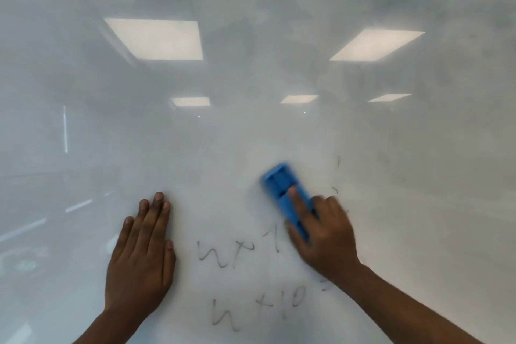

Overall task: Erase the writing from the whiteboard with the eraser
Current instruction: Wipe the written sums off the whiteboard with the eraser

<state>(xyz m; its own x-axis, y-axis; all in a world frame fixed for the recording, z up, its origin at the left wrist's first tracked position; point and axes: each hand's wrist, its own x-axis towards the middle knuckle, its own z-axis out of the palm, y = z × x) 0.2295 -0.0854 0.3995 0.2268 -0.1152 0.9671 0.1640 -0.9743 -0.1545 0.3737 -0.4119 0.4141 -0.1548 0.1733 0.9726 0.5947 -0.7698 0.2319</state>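
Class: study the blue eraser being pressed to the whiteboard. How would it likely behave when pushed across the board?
The blue eraser looks like rigid moulded plastic, so it probably stays stiff. The right hand spans it easily, suggesting it is light. On the glossy whiteboard it likely glides readily.

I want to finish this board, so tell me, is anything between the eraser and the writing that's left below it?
Nothing separate blocks it. The eraser sits on the whiteboard in the right hand, which itself covers part of the upper line of writing. The left hand lies flat, left of the lower line.
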